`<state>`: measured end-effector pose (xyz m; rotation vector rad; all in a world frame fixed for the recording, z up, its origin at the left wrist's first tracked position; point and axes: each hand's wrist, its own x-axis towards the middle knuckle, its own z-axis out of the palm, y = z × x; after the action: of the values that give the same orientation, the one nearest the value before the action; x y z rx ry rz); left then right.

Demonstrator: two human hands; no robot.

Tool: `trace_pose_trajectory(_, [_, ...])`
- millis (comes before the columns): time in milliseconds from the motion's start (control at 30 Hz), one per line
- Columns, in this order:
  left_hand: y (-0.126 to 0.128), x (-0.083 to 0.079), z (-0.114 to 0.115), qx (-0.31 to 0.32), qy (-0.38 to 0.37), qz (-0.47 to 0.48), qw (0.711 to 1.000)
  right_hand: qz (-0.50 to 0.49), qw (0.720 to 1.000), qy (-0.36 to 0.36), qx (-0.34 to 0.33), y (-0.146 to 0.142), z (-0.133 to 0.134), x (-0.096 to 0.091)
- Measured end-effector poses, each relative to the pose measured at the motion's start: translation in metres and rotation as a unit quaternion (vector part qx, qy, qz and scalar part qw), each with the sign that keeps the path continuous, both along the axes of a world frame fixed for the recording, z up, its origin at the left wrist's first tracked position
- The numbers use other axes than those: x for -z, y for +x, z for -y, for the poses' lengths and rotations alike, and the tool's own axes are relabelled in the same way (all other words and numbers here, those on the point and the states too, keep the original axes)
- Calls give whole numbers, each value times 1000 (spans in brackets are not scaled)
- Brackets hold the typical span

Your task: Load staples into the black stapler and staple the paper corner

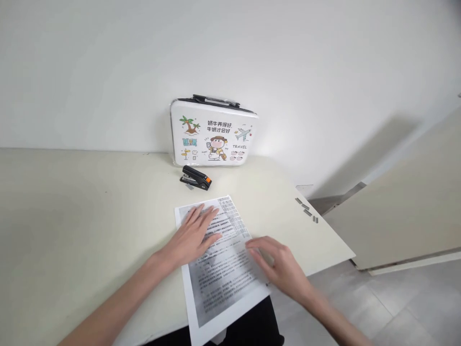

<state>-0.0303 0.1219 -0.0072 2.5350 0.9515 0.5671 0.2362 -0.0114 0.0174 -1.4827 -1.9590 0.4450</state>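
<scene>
A printed sheet of paper [230,269] lies slanted on the table, its lower end hanging over the front edge. Dense dark text covers it, and rows of short grey marks run down its upper right side; whether these are staples or print I cannot tell. My left hand [194,235] rests flat on the upper part of the sheet, fingers spread. At the sheet's right edge, the fingertips of my right hand [277,264] come together in a pinch; anything between them is hidden. A black stapler [195,178] with an orange patch sits beyond the sheet, a small grey piece beside it.
A white carry case [216,134] with cartoon prints and a black handle stands against the wall. Several short grey strips, like staple strips, [306,210] lie near the right edge of the table [90,230]. To the right are a pale panel [403,206] and tiled floor.
</scene>
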Motion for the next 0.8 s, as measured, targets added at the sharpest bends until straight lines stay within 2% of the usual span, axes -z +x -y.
trace_pose_trajectory(133, [-27, 2, -10, -1, -15, 0, 1000, -15, 999, -21, 44, 25, -39, 8])
trace_pose_trajectory(233, [-56, 1, -19, 8, -11, 3, 1000, -32, 998, -13, 48, 24, -77, 18])
trace_pose_trajectory(367, [-94, -6, -30, -11, -12, -21, 1000, -56, 997, -9, 53, 1, -133, 31])
trace_pose_trajectory(467, [-113, -11, -34, -45, -21, -40, 998, -56, 997, -4, 60, -25, -173, 36])
trace_pose_trajectory(633, [-123, -14, -36, -82, -31, -55, 995, -7, 996, 3, 88, -65, -222, 40])
trace_pose_trajectory(800, [-124, -13, -36, -81, -48, -45, 995, 61, 993, 5, 100, -82, -246, 36])
